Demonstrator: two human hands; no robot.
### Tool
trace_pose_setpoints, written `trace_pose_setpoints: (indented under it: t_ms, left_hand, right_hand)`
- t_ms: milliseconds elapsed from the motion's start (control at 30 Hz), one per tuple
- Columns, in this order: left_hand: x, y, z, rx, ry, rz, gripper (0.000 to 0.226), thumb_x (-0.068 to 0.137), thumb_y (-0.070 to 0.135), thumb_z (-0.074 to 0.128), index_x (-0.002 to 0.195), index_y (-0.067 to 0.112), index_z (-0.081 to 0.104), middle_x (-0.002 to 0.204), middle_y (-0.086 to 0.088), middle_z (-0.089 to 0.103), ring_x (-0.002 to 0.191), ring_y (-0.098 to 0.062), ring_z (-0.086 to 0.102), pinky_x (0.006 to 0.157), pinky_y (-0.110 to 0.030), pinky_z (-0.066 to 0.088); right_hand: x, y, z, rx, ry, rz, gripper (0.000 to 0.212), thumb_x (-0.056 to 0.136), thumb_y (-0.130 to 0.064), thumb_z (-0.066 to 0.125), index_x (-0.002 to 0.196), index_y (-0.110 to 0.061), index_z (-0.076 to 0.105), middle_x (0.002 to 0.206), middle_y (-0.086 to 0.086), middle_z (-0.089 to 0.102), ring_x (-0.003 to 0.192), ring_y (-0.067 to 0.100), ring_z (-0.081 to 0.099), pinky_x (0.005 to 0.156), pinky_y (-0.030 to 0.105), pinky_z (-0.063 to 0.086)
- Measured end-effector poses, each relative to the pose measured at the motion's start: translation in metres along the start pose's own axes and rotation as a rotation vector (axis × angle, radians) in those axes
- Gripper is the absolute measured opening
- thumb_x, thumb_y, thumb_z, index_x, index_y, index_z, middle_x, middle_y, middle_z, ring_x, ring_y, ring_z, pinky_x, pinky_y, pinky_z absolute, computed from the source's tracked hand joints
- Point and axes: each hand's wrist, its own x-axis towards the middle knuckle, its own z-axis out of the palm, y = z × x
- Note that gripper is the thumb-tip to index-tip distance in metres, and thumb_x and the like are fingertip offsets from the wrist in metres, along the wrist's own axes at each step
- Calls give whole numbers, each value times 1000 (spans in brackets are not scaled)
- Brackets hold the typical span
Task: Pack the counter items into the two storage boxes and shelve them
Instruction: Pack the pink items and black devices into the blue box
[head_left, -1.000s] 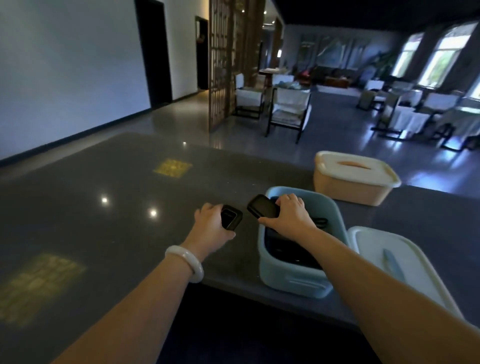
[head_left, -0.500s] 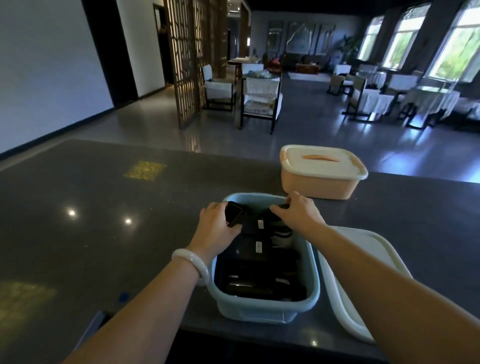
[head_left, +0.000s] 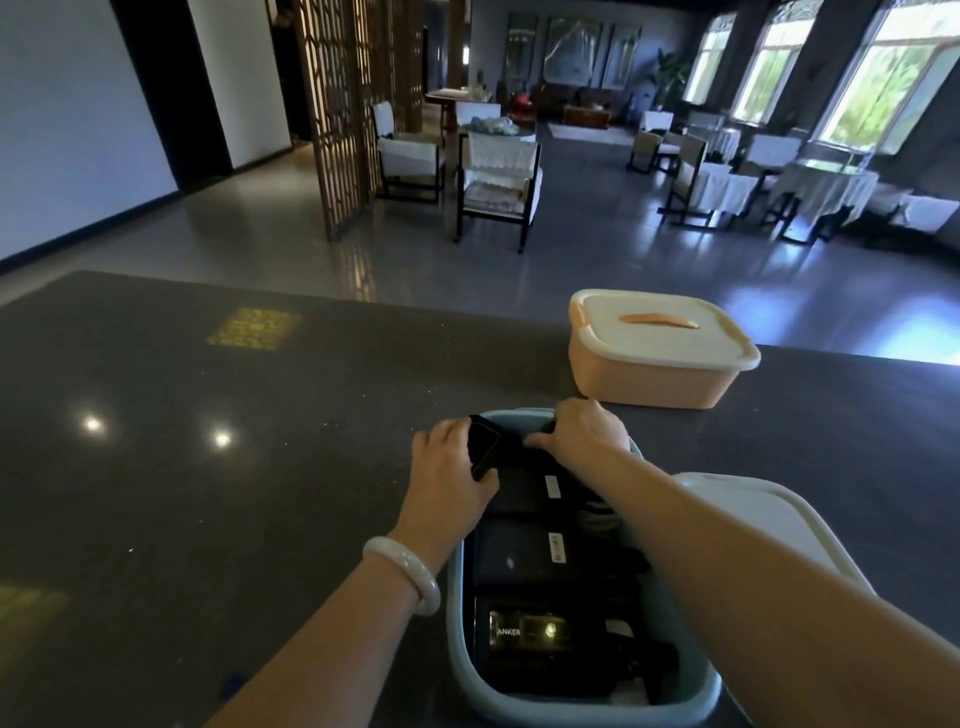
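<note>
Change since a second ago: then, left hand (head_left: 449, 465) out over the counter (head_left: 208, 493) to the left of the blue box (head_left: 457, 654), right hand (head_left: 584, 434) lifting a flat black pack above the far rim. Now both brought in to the far end of the box, close together but not touching. Little different from half a second ago, apart from the left hand lying lower against the rim. Left hand over the far left corner, fingers and thumb curled round a small black gadget (head_left: 484, 449), held tilted just above the rim; white bracelet (head_left: 402, 574) on that wrist. Right hand down on the far rim, knuckles up, fingers curled over onto something dark, thumb pointing left toward the gadget; cannot tell whether gripping or only resting there. Blue box open, at the near edge of the counter, packed with flat black power banks (head_left: 519, 558) lying in a row from near to far: nearest one marked ANKER on a glossy face, next two each with a small white sticker. Dark cable (head_left: 597, 514) bunched along the right wall, partly under the right forearm. White lid (head_left: 769, 525) flat on the counter just beside the right wall of the blue box, also partly hidden by that forearm. Just beyond the blue box, peach box (head_left: 649, 382) at the far edge of the counter, closed under its own pale lid with an orange handle (head_left: 657, 320) on top; contents hidden.
</note>
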Motion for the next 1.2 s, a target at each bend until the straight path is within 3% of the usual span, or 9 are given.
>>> trace_pose_setpoints:
  t_ms: [333,567,767,1000,1067,1133,1200]
  left_hand:
    - [-7,2,16,105,43,55,69,89,27,64,147,8,33,145,-1,38,124,-17,30,107,-26,32]
    - [-4,1,16,94,41,60,69,91,30,61,149,11,29,148,2,33,128,-12,23,108,-21,24]
    - [-5,0,17,108,49,73,71,91,31,63,150,11,29,148,4,33,130,-11,22,107,-17,21]
    - [-4,1,18,143,53,76,70,89,30,65,148,10,33,146,3,36,128,-11,23,107,-18,22]
    - [-4,1,18,141,54,75,70,89,30,65,148,10,32,147,3,36,128,-11,23,107,-16,21]
    - [-4,1,18,137,52,77,71,89,30,65,148,10,32,147,2,35,129,-11,23,107,-16,20]
    - [-4,1,18,133,53,75,70,89,29,65,148,10,32,147,3,35,129,-12,23,108,-17,21]
  right_hand:
    - [18,6,23,106,-105,-5,58,75,-52,76,112,-10,61,105,7,66,91,22,63,70,29,48]
    - [20,19,36,268,-86,10,53,73,-50,78,106,-11,64,85,0,61,77,16,58,67,28,46]
    - [24,31,37,350,-135,-96,37,80,-41,75,105,-15,69,95,-1,66,80,11,55,70,23,40]
    - [27,41,38,378,-161,-112,36,83,-32,73,114,-15,65,106,3,66,87,11,56,76,24,43]
    - [29,41,39,378,-166,-85,35,84,-31,73,113,-13,66,96,0,65,81,10,56,72,22,43]
    - [30,41,42,392,-156,-22,33,83,-32,74,107,-10,67,82,-3,62,69,8,56,58,19,40]
    - [30,40,46,416,-129,38,34,82,-32,76,105,-8,68,81,0,63,66,9,57,53,19,39]
